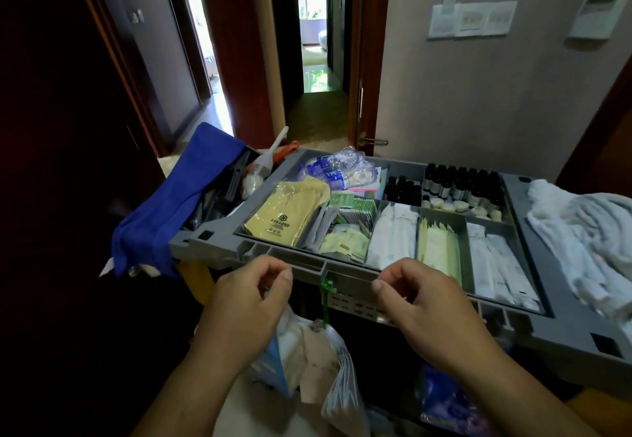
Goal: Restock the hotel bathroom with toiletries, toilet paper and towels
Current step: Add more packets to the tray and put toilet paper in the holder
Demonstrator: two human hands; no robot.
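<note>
grey plastic cart tray [547, 327], one blue cloth [164, 214] draped at its left end, one plastic bag [338, 378] hanging under the near rim. toiletries [393, 234] fill the compartments just beyond both hands; white towels [581, 231] heaped at right. one yellow packet [284, 217], dark bottles [458, 180] too many to count. left hand [246, 303] and right hand [427, 303] curled, thumb by forefinger; cannot tell whether either pinches anything

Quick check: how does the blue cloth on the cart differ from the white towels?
The blue cloth hangs draped at the left end of the cart; the white towels lie heaped on its right end. The blue cloth is dark; the white towels are pale and bunched. Both are fabric.
</note>
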